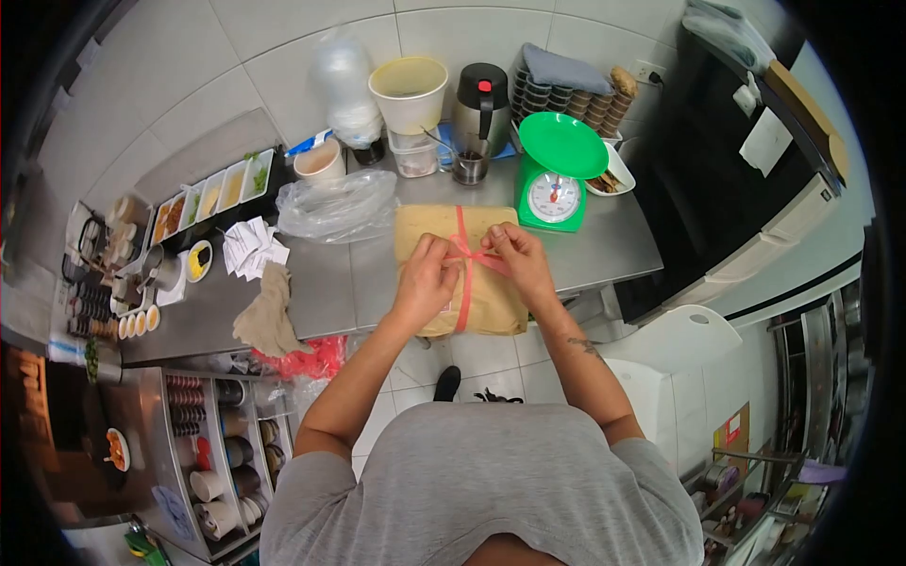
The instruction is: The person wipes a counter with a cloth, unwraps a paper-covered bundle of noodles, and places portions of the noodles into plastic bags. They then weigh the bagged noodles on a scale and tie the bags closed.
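A brown paper-wrapped package lies at the front edge of the steel counter, overhanging it slightly. Pink ribbon crosses its top and meets in a knot or bow near the middle. My left hand is over the package's left half, fingers pinched on the ribbon close to the crossing. On the other side my right hand pinches the ribbon between thumb and fingers. Both hands sit close together at the knot, and the fingers partly hide it.
A green kitchen scale stands behind my right hand. Left of the package lie a clear plastic bag, white paper slips and a beige cloth. Behind are a thermos jug and a tub. A white chair stands right.
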The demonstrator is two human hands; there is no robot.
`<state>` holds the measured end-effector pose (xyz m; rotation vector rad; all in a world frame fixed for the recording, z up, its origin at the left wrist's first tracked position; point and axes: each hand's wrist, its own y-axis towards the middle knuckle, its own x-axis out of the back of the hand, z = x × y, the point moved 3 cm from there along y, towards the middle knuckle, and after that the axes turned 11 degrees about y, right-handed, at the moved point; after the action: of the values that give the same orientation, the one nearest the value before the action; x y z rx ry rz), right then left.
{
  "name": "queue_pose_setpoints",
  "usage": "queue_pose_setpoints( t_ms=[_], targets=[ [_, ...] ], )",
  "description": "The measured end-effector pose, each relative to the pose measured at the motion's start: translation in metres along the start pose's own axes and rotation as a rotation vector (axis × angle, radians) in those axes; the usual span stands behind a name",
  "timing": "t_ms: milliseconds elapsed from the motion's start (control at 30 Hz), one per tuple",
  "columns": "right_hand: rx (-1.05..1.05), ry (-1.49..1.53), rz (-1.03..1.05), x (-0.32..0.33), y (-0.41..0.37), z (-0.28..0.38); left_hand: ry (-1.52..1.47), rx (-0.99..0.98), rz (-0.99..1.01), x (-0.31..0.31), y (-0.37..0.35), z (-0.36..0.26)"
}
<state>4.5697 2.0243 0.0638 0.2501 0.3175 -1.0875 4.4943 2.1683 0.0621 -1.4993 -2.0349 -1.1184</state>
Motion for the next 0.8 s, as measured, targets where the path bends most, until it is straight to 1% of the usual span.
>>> queue_pose_setpoints(
  t_ms=[33, 133, 233, 333, 433, 533, 633, 733, 800],
  targets=[
    [-0.034, 0.029, -0.022, 0.0, -0.001, 0.0, 0.006, -0.001, 0.011, -0.003, 0.001, -0.003],
    [0.047, -0.082, 0.057, 0.0, 0.004, 0.001, 0.122, -0.108, -0.12, 0.006, 0.004, -0.03],
    [0.016, -0.09, 0.066, -0.016, 0.012, 0.01, 0.0, -0.059, -0.144, -0.008, 0.005, -0.015],
    [-0.04, 0.122, -0.046, -0.014, 0.02, 0.004, 0.109, -0.085, -0.186, -0.019, 0.002, -0.005],
    [-0.085, 0.23, -0.071, -0.01, 0.018, 0.006, 0.075, -0.066, -0.205, -0.022, -0.001, 0.0],
    [0.084, -0.067, -0.088, -0.008, 0.008, 0.022, 0.027, -0.029, -0.222, -0.021, -0.002, 0.006],
    [0.336, -0.525, -0.12, 0.003, -0.015, 0.026, -0.009, 0.049, -0.186, -0.018, -0.003, 0.007],
    [0.054, -0.872, -0.034, 0.006, -0.036, -0.016, -0.022, 0.038, -0.23, -0.025, -0.005, 0.011],
    [0.178, -1.0, -0.049, 0.004, -0.033, -0.02, -0.009, 0.015, -0.224, -0.024, -0.005, 0.01]
  ],
)
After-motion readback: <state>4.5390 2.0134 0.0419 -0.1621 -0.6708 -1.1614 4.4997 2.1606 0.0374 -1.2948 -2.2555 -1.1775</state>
